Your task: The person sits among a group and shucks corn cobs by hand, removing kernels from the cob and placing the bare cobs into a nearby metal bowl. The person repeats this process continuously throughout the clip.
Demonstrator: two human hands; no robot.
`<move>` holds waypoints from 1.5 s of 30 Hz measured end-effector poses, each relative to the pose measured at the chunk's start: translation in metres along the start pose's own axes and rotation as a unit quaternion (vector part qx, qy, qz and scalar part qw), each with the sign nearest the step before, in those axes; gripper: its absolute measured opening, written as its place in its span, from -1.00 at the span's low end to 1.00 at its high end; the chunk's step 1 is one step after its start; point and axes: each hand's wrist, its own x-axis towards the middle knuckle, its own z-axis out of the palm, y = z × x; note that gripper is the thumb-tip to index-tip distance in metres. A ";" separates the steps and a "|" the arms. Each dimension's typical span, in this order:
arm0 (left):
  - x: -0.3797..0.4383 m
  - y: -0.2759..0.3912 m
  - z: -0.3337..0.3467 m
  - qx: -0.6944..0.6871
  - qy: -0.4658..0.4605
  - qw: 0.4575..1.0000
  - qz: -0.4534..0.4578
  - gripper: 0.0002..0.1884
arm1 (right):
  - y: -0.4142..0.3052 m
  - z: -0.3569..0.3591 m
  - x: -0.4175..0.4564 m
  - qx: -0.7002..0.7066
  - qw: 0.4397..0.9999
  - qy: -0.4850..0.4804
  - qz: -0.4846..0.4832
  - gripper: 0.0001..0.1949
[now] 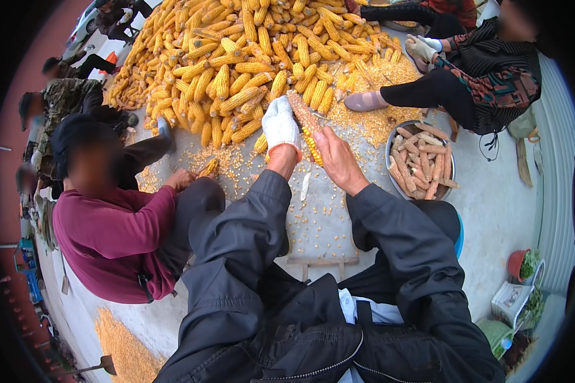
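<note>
A partly shelled corn cob (303, 111) is held in front of me, its upper part bare and pinkish. Yellow kernels remain along its lower side. My bare right hand (338, 155) is closed around the lower part, thumb lying along the cob. My left hand (281, 123), in a white knit glove with an orange cuff, is right beside the cob's left side. Its fingers look bent, and whether they grip the cob is hidden. Past both hands rises a large heap of yellow corn ears (239, 72).
A metal basin (453, 174) of stripped cobs stands by my right knee. Loose kernels (316, 225) dot the concrete. A person in a maroon top (115, 234) sits close on my left, holding an ear; another person (488, 81) sits at right. A shovel (108, 365) lies by a kernel pile (124, 344).
</note>
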 end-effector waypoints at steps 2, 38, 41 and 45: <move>0.001 0.004 0.001 0.029 0.005 0.999 -0.019 -0.53 | -0.004 0.000 -0.001 -0.057 0.998 0.000 -0.013 -0.66; -0.067 0.035 0.009 -0.048 -0.182 0.957 -0.221 -0.43 | 0.024 -0.018 0.010 0.545 0.800 -0.088 0.234 -0.62; -0.070 0.046 0.006 0.022 -0.183 0.964 -0.193 -0.45 | 0.006 -0.013 0.007 0.531 0.810 -0.059 0.243 -0.63; -0.065 0.033 0.004 0.189 -0.159 0.967 -0.061 -0.50 | -0.015 -0.006 0.008 0.357 0.890 0.011 0.283 -0.53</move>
